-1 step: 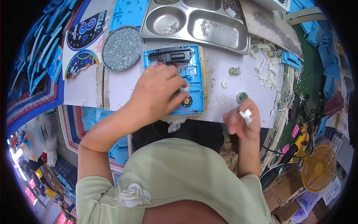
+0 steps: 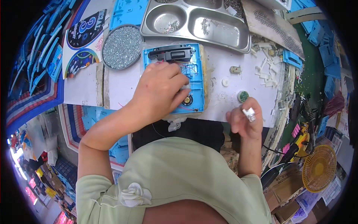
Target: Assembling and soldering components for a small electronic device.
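A light-blue plastic housing [image 2: 196, 80] lies open side up on the bench, with a black module [image 2: 175, 54], thin red wires and a small round black part [image 2: 187, 100] in it. Across its middle bends my left hand [image 2: 158, 87], fingers curled down and thumb near the index finger. A bit of something whitish shows by those fingertips, mostly hidden. Off the housing's right side, above the bench's near edge, my right hand [image 2: 247, 125] is closed on a small white part with a shiny end [image 2: 249, 114]. Just beyond it stands a small round green-topped piece [image 2: 242, 96].
A round dish of small metal screws [image 2: 122, 46] and a steel compartment tray [image 2: 220, 42] stand behind the housing. White plastic bits [image 2: 268, 69] lie to the right, near a white disc [image 2: 225, 82]. Blue housings pile up at far left. A yellow basket [image 2: 319, 168] sits lower right.
My right hand has shifted slightly to the right with the small white part. My left hand stays over the housing, nearly still.
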Motion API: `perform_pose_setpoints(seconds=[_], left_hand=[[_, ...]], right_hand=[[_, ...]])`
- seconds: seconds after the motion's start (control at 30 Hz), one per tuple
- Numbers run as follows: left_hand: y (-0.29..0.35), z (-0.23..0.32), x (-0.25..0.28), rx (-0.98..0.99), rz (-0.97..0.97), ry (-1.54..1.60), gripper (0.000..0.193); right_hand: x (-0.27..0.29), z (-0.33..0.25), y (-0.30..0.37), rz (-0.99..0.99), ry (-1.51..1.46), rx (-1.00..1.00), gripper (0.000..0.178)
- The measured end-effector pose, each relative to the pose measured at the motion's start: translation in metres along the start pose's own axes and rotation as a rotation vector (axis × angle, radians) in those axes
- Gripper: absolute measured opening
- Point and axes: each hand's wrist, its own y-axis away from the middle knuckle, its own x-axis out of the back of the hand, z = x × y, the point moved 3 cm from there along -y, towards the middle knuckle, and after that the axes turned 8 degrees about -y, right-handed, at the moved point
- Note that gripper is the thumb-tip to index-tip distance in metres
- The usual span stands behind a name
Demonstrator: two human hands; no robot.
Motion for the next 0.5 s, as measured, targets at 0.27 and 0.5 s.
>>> perform_pose_setpoints(seconds=[0.27,0.5], left_hand=[[-0.01,0.005,-0.013,-0.021,0.053,-0.138,0.019],[-0.007,0.003,-0.016,-0.008,-0.048,-0.207,0.016]], right_hand=[[-0.008,-0.012,-0.011,0.007,0.146,0.049,0.043],[-0.011,-0.016,-0.015,0.024,0.196,0.065,0.044]])
